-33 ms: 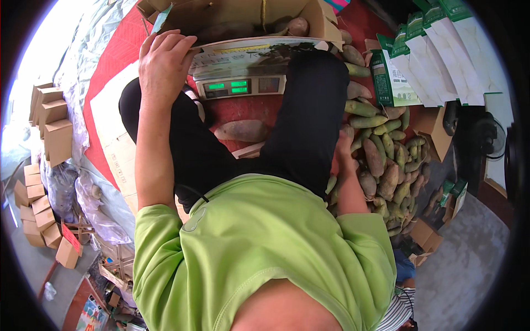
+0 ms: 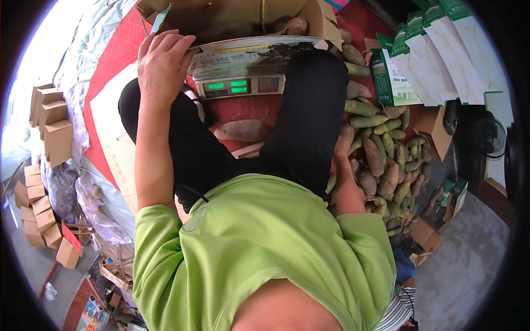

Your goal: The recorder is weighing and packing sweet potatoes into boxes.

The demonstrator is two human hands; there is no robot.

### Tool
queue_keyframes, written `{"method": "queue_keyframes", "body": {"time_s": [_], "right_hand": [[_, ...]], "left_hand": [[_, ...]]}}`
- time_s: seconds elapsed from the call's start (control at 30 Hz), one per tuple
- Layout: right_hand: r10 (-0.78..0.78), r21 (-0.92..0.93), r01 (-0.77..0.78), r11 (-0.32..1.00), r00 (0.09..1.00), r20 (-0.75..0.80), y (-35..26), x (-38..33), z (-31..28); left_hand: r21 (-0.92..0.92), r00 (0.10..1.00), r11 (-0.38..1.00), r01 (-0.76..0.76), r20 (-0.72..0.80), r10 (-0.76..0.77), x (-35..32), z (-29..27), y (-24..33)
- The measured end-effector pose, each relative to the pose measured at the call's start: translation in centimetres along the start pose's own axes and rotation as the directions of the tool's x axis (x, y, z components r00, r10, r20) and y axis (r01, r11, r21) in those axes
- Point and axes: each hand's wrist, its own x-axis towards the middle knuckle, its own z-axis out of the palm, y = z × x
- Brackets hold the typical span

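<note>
My left hand (image 2: 163,65) grips the near left rim of an open cardboard box (image 2: 323,22), its fingers bent over the edge. Inside, several purplish root vegetables (image 2: 298,26), radish-like in shape, lie partly in shadow. The box sits on a digital scale (image 2: 241,87) with green lit figures. Low beside my right thigh, my right hand (image 2: 342,147) is closed round a pale brownish radish (image 2: 346,132), whose tip shows above the fingers. My leg hides part of this hand. At its right lies a heap of green and purplish radishes (image 2: 389,175).
One large purplish radish (image 2: 240,131) lies on the red mat (image 2: 221,112) between my legs. Green and white folded cartons (image 2: 436,58) stand at the far right. Small brown boxes (image 2: 58,135) are stacked at the left. A person in striped clothing (image 2: 400,309) is at lower right.
My right hand and the radish at its fingers have shifted slightly, and the wrist has turned a little. The left hand stays on the box rim.
</note>
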Motion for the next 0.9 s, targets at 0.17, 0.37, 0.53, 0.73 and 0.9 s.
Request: {"method": "queue_keyframes", "body": {"time_s": [0.17,0.37,0.53,0.73,0.9], "right_hand": [[0.194,0.071,-0.231,0.97,0.92,0.341,2.9,-4.4,7.4],[0.183,0.111,-0.229,0.967,0.929,0.322,2.0,-5.8,8.1],[0.132,0.154,-0.201,0.967,0.919,0.371,2.7,-5.2,8.9],[0.018,0.218,-0.134,0.967,0.886,0.464,7.4,-7.2,7.4],[-0.017,0.25,-0.103,0.963,0.899,0.438,7.5,-7.0,6.8]], "left_hand": [[0.018,1.0,1.0,-0.008,-0.018,0.008,0.4,0.6,0.3],[0.011,1.0,1.0,-0.014,-0.017,0.014,0.6,0.6,0.5],[0.043,0.999,0.998,-0.035,-0.034,0.036,0.7,1.1,0.3],[-0.067,0.999,0.997,-0.031,-0.04,0.028,1.3,0.4,1.4],[-0.042,0.998,0.998,-0.048,-0.037,0.046,1.3,0.1,1.5]]}}
